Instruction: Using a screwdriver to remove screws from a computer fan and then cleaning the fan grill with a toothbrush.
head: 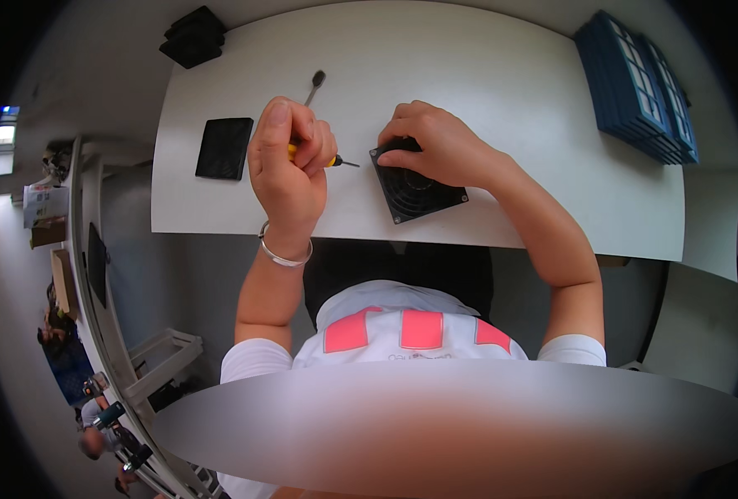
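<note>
My left hand point(292, 146) is closed around a screwdriver point(336, 161) with a yellow and black handle, its thin shaft pointing right. My right hand point(428, 143) grips the upper edge of a black square fan with a round grille point(422, 193), which lies tilted on the white table near its front edge. Screws show at several of the fan's corners. Beyond my left hand lies a small brush point(318, 80) with dark bristles, its handle partly hidden by the hand. A flat black square panel point(224, 148) lies to the left of that hand.
Black square parts point(193, 37) are stacked at the table's point(469, 56) far left corner. Stacked blue frames or trays point(634, 87) stand at the far right corner. Another bench with a monitor point(97, 265) and boxes runs along the left, with people point(100, 430) at lower left.
</note>
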`<state>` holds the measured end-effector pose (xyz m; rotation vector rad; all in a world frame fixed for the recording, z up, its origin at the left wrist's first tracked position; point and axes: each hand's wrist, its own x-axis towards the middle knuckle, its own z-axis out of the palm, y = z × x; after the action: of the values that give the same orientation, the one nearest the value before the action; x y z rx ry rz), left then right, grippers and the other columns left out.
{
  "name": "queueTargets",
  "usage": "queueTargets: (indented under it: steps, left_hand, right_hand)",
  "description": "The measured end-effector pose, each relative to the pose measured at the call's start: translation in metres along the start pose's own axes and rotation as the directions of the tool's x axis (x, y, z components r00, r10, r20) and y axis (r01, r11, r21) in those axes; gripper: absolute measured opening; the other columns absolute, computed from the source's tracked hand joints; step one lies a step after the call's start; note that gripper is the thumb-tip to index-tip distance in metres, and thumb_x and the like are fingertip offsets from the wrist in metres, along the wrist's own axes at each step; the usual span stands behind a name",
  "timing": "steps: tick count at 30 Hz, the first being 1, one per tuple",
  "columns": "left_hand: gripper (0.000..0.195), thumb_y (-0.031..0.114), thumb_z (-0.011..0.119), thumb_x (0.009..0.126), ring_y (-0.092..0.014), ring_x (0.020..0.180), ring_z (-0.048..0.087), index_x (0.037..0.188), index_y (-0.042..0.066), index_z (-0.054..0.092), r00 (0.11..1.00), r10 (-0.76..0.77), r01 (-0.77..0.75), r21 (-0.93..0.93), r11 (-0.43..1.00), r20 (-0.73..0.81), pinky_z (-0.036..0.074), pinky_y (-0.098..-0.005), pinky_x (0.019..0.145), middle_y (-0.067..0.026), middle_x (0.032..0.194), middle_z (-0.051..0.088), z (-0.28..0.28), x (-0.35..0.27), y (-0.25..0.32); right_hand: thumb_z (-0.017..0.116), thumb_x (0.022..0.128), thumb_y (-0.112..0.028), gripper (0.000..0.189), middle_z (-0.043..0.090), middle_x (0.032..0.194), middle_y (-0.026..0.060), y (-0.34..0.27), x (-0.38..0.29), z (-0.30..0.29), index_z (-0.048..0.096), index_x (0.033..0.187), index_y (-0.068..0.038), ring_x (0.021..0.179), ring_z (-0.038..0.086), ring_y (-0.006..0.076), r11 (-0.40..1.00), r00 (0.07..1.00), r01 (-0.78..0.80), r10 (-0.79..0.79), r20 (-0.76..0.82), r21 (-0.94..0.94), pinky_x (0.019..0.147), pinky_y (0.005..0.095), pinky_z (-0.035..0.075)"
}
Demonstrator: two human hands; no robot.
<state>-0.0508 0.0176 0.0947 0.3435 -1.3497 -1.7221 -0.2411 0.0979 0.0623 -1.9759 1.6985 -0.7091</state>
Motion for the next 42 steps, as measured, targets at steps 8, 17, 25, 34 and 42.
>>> queueTargets:
  steps: [8, 17, 25, 34, 42]
  left_hand:
    - [0.036, 0.026, 0.037, 0.105, -0.006, 0.046, 0.022, 0.075, 0.009, 0.044, 0.996, 0.093, -0.091, -0.120, 0.989, 0.010, 0.024, -0.0248, 0.047, 0.0033, 0.054, 0.029, 0.008, 0.012, -0.002]
    - [0.035, 0.025, 0.038, 0.104, -0.006, 0.046, 0.026, 0.075, 0.007, 0.043, 0.989, 0.086, -0.073, -0.102, 0.992, 0.123, 0.023, -0.0248, 0.046, 0.0021, 0.054, 0.029, 0.024, 0.024, -0.012]
    - [0.035, 0.030, 0.037, 0.105, -0.007, 0.049, 0.023, 0.078, 0.009, 0.044, 0.994, -0.022, 0.023, -0.006, 1.000, 0.106, 0.023, -0.0258, 0.050, 0.0038, 0.056, 0.029, 0.034, 0.026, -0.010]
    - [0.035, 0.030, 0.036, 0.105, -0.007, 0.049, 0.024, 0.080, 0.008, 0.046, 0.996, 0.005, -0.008, 0.031, 0.999, 0.089, 0.024, -0.0255, 0.050, 0.0036, 0.056, 0.029, 0.032, 0.026, -0.008]
    - [0.033, 0.030, 0.036, 0.104, -0.007, 0.049, 0.024, 0.083, 0.008, 0.047, 0.997, -0.010, 0.008, 0.027, 1.000, 0.079, 0.024, -0.0252, 0.050, 0.0035, 0.056, 0.029, 0.032, 0.028, -0.011]
  right_hand:
    - [0.068, 0.089, -0.035, 0.032, 0.070, 0.086, 0.0110, 0.012, 0.000, -0.010, 0.073, 0.099, -0.006, 0.077, 0.065, 0.0242, 0.941, 0.955, -0.286, 0.265, 0.136, 0.179, 0.073, 0.0361, 0.051]
    - [0.063, 0.092, -0.031, 0.029, 0.068, 0.085, 0.0082, 0.013, -0.001, -0.016, 0.072, 0.103, -0.005, 0.075, 0.060, 0.0169, 0.872, 0.923, -0.347, 0.252, 0.292, 0.344, 0.073, 0.0313, 0.049]
    - [0.072, 0.086, -0.029, 0.031, 0.066, 0.086, 0.0068, 0.016, -0.003, -0.020, 0.069, 0.103, -0.004, 0.080, 0.058, 0.0175, 0.898, 0.929, -0.289, 0.179, 0.325, 0.333, 0.075, 0.0318, 0.047]
    - [0.075, 0.084, -0.029, 0.035, 0.065, 0.085, 0.0050, 0.016, -0.001, -0.018, 0.070, 0.107, -0.003, 0.081, 0.058, 0.0168, 0.851, 0.911, -0.346, 0.203, 0.360, 0.396, 0.076, 0.0304, 0.046]
    - [0.075, 0.083, -0.028, 0.034, 0.066, 0.086, 0.0039, 0.017, 0.001, -0.016, 0.070, 0.106, -0.003, 0.082, 0.058, 0.0157, 0.836, 0.904, -0.365, 0.214, 0.369, 0.410, 0.078, 0.0293, 0.045]
